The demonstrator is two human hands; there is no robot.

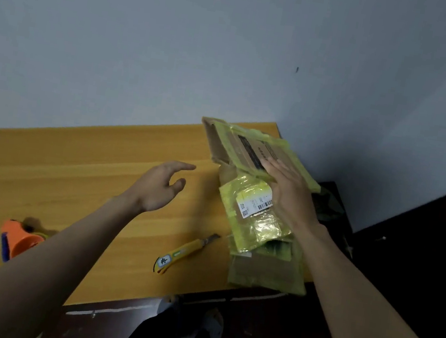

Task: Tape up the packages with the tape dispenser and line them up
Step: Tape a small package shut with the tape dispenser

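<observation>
Three cardboard packages wrapped in yellow tape lie in a row along the right end of the wooden table (71,169). The far package (236,147) has a dark printed strip. The middle package (252,213) carries a white barcode label. The near package (264,270) reaches the front edge. My right hand (288,190) lies flat with straight fingers across the far and middle packages. My left hand (162,183) hovers over bare table left of the packages, fingers relaxed, holding nothing. The orange tape dispenser (20,240) stands at the front left, partly behind my left forearm.
A yellow utility knife (186,253) with its blade out lies on the table between my arms, near the front edge. A grey wall rises behind the table. Dark floor and a dark object lie to the right of the table's end.
</observation>
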